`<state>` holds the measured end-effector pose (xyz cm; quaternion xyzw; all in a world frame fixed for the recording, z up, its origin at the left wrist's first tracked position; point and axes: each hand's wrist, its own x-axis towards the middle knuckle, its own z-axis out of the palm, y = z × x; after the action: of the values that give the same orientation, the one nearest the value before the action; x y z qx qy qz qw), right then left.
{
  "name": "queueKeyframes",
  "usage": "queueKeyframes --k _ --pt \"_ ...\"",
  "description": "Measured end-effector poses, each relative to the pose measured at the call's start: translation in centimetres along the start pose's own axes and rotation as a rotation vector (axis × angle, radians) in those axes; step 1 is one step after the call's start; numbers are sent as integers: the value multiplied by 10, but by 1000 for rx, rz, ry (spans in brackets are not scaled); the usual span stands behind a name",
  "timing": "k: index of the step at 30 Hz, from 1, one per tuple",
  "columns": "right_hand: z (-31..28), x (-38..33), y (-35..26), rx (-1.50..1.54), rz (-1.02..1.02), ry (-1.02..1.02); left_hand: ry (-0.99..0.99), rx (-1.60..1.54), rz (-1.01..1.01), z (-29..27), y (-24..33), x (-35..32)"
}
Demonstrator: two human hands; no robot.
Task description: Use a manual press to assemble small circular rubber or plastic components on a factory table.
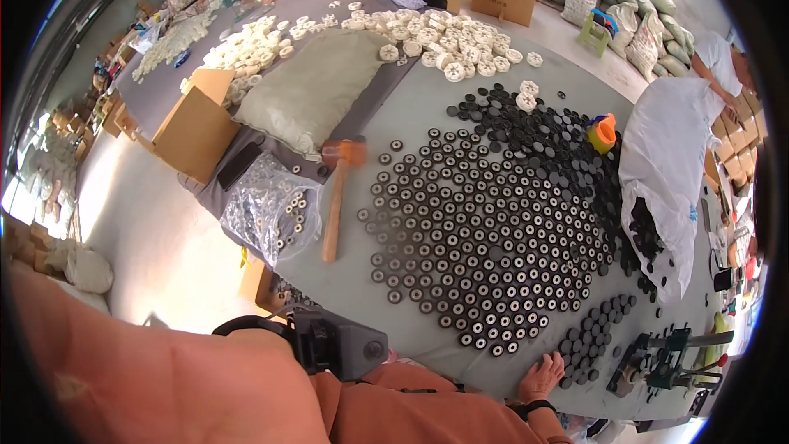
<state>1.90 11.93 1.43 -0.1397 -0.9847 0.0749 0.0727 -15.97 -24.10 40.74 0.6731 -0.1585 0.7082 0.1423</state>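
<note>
My right hand (542, 378) rests on the grey table near its front edge, fingers stretched out and empty. Its fingertips reach the edge of a group of plain black discs (590, 335). Beyond them, many black round pieces with pale ringed centres (493, 234) are spread in a flat layer. My left arm, in an orange-brown sleeve (386, 411), comes in at the lower left. A black box-shaped device (341, 345) strapped there covers most of the left hand, so its fingers cannot be made out.
A mallet (333, 205) lies by a clear bag (275, 205) of small parts. Behind are a filled sack (316, 86) and heaped white pieces (460, 41). Loose black caps surround an orange-yellow container (602, 133) beside a white sack (666, 156). A green hand press (674, 362) stands front right. People sit opposite.
</note>
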Motion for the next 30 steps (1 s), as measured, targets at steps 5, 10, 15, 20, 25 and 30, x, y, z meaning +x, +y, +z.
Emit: queueKeyframes --k 5,10,15,20,25,30 --pt "-8 -1 0 70 -63 60 52 -851 92 26 -20 -18" --pt "-7 4 2 68 -47 126 -17 -2793 1376 -8 -26 -92" --pt "-11 18 -8 147 -40 135 -505 -3038 3076 -4 -39 -214" --pt "-7 8 3 147 -39 183 -409 -2177 3493 4 -61 -281" --pt "-7 6 3 167 -39 202 -207 -1954 3677 8 -88 -302" --pt "-5 6 7 170 -62 206 -208 -1793 3769 9 -104 -314"
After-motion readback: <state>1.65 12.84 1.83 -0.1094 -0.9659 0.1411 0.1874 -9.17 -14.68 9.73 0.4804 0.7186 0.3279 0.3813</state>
